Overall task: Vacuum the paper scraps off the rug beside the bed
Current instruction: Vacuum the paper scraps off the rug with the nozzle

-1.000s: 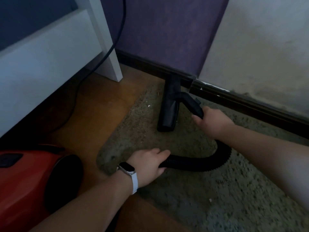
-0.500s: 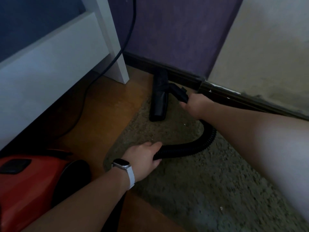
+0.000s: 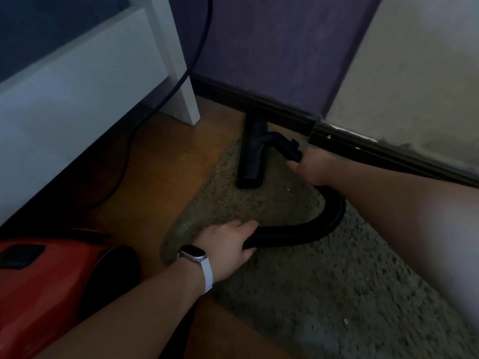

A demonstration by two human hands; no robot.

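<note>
The right hand (image 3: pixel 312 167) has its fingers wrapped around the black neck where the hose (image 3: pixel 298 233) meets the floor nozzle (image 3: pixel 252 155); the thumb shows, the other fingers are tucked under, so it reads as a firm grasp. The left hand (image 3: pixel 228 246), with a watch (image 3: pixel 193 255) on its wrist, is curled loosely over the hose further back, the fingertips lying along the ribbing more than squeezing it.

Between the 2 hands the hose bows out in a wide loop over the rug (image 3: pixel 298 294). The nozzle lies on the rug's far corner, its far end up against the dark skirting board (image 3: pixel 280 106), near the white bed leg (image 3: pixel 181 81).

Only 2 pale scraps are clear to me: 1 (image 3: pixel 287 189) just beside the nozzle, near the right hand, and 1 (image 3: pixel 345 320) well back toward the person. The dim light could hide more.

From here, I'd worry the nozzle knocks the skirting, or lifts the rug's corner if pushed off its edge. The loop of hose could sweep the near scrap aside before suction reaches it. The power cable (image 3: pixel 166 99) hanging down past the bed, and the red vacuum body (image 3: pixel 44 286) at the left elbow, could snag or tip if the hose is tugged hard.
</note>
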